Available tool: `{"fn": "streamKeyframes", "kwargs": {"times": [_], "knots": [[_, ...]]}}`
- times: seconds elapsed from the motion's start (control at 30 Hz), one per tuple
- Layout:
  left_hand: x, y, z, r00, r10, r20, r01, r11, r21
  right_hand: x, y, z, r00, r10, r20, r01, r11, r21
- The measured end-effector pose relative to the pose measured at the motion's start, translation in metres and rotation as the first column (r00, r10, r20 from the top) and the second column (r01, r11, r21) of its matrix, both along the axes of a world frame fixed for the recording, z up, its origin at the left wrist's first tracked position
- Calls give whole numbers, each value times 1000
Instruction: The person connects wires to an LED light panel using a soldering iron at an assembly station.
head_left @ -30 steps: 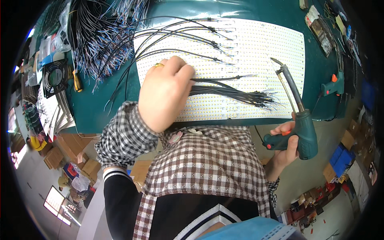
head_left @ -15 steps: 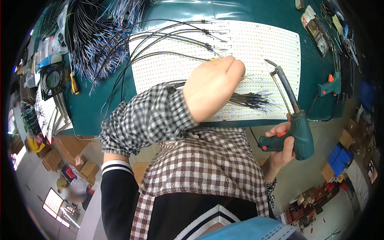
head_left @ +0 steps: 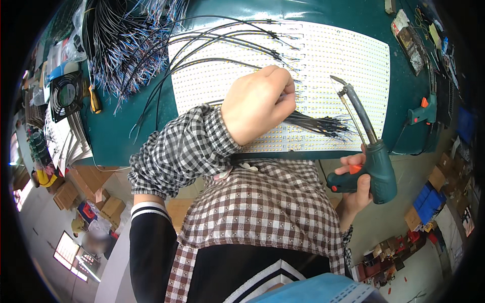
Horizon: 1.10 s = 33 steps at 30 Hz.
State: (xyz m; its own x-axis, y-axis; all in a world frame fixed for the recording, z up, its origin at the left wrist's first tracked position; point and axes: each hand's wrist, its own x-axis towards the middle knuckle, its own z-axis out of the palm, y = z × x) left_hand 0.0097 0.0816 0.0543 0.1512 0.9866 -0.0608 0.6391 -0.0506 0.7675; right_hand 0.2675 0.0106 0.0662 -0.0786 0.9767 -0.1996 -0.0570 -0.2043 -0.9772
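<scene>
My right hand [head_left: 359, 191] is wrapped round the handle of a dark green soldering gun [head_left: 383, 171] with a red trigger. Its thin bent tip points up and left, over the right part of a white LED panel [head_left: 353, 60] dotted with small yellow chips. Above the panel's middle, my left hand [head_left: 258, 103] is closed, back upward; what its fingertips pinch is hidden, though fine wire ends show beside them. Several black cables [head_left: 227, 38] arc in from the left, their stripped ends on the panel. A bundle of black leads [head_left: 321, 125] lies under and beside my left hand.
A large heap of black cables with coloured wire ends [head_left: 116, 55] lies at the back left. Near it are a black fan [head_left: 65, 96] and a yellow-handled screwdriver [head_left: 94, 101]. On the right rests a second green soldering gun [head_left: 423, 110]. The table [head_left: 121, 144] is green.
My left hand has drawn slightly left and turned a little. The panel and cables appear shifted slightly right in the picture. The soldering gun stays nearly in place.
</scene>
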Motion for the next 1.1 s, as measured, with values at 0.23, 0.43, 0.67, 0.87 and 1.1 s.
{"fn": "streamKeyframes", "kwargs": {"times": [0.23, 0.43, 0.67, 0.87, 1.1], "knots": [[-2, 5, -8, 1000, -25, 4, 25, 999, 27, -9, -5, 3, 999, -26, 36, 27, 1000, -12], [-2, 4, -9, 999, -19, 45, 16, 999, 48, -10, -7, 8, 995, -92, 23, 94, 989, -115], [-1, 7, -8, 999, -38, 31, 37, 998, 49, -15, -10, 15, 996, -90, 26, 93, 984, -155], [-1, 7, -5, 999, -41, 6, 41, 999, 22, -16, -19, 17, 996, -80, 32, 85, 970, -229], [1, 7, -4, 998, -50, -26, 51, 999, 17, -18, -20, 15, 998, -63, -6, 60, 970, -235]]}}
